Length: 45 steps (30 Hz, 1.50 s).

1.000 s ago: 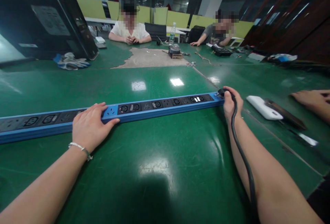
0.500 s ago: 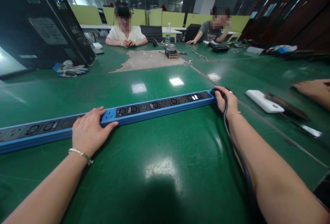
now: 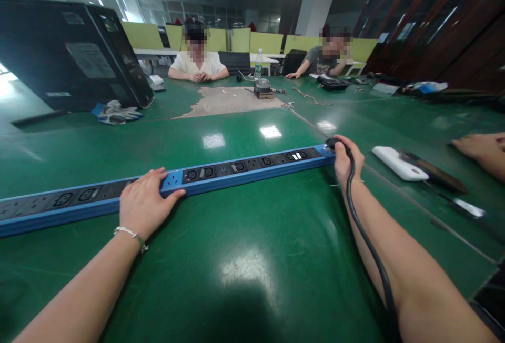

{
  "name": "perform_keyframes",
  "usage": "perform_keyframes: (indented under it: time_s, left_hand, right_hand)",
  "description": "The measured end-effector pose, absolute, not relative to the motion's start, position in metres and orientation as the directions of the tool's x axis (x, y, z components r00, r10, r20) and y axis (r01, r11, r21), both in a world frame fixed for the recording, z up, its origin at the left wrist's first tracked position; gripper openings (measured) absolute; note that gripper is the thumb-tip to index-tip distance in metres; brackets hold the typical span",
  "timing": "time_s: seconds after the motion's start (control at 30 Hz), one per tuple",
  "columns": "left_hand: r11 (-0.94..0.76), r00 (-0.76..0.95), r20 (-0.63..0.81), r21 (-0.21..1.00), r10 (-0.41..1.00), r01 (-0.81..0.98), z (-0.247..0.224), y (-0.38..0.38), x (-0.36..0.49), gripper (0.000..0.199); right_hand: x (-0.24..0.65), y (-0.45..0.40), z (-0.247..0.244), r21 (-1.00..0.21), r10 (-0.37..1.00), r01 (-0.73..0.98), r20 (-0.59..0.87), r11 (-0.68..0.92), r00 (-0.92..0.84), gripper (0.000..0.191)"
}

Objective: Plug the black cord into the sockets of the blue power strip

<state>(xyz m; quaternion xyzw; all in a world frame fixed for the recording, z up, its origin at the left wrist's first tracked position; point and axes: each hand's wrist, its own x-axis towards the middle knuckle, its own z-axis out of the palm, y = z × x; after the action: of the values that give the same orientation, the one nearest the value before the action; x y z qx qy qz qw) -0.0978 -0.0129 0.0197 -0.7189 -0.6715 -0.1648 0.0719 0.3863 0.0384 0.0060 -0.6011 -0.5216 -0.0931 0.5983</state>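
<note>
A long blue power strip [image 3: 252, 175] with a row of black sockets lies slantwise across the table. My left hand [image 3: 147, 195] grips it near its middle, fingers over the top and thumb along the near side, beside a blue socket [image 3: 172, 179]. At the strip's right end, my right hand [image 3: 347, 159] is closed around a black plug [image 3: 331, 143]. The plug's black cord [image 3: 365, 235] runs down along my right forearm. A small bright metallic bit shows under the plug; whether its prongs sit in the strip is hidden.
On the green table [image 3: 244, 222], a white power bank [image 3: 398, 164] and a dark flat object [image 3: 432, 170] lie at right, near another person's hand [image 3: 479, 148]. Gloves [image 3: 116, 113] lie by a black computer case [image 3: 79, 59]. Two people sit across the table.
My right hand has turned more upright around the plug, and more of the plug and strip end now shows. My left hand keeps its hold. The view has tilted up slightly.
</note>
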Motion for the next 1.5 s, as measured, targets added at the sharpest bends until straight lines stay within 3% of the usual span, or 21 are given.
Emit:
perform_keyframes:
  time_s: [0.2, 0.57, 0.93, 1.23, 1.43, 1.5]
  left_hand:
    - [-0.07, 0.036, 0.326, 0.092, 0.945, 0.993, 0.022, -0.013, -0.097, 0.055]
    - [-0.062, 0.039, 0.329, 0.061, 0.944, 0.996, 0.023, -0.012, -0.096, 0.057]
    - [-0.065, 0.042, 0.324, 0.06, 0.945, 0.996, 0.022, -0.013, -0.096, 0.06]
    - [-0.067, 0.041, 0.315, 0.074, 0.948, 0.995, 0.024, -0.014, -0.094, 0.059]
    - [-0.072, 0.03, 0.326, 0.118, 0.945, 0.99, 0.024, -0.014, -0.095, 0.058]
    - [-0.074, 0.028, 0.328, 0.13, 0.944, 0.989, 0.023, -0.014, -0.095, 0.058]
  right_hand:
    - [0.376, 0.039, 0.003, -0.573, 0.616, 0.784, 0.714, 0.24, 0.334, 0.037]
    - [0.374, 0.037, 0.005, -0.455, 0.639, 0.882, 0.717, 0.127, 0.278, 0.035]
    - [0.372, 0.035, 0.01, -0.346, 0.711, 0.931, 0.684, 0.119, 0.164, 0.034]
    - [0.371, 0.032, -0.002, -0.412, 0.687, 0.907, 0.685, 0.092, 0.241, 0.037]
    - [0.351, 0.036, 0.014, -0.538, 0.483, 0.807, 0.789, 0.245, 0.38, 0.04]
    - [0.331, 0.035, 0.017, -0.541, 0.537, 0.778, 0.78, 0.318, 0.323, 0.036]
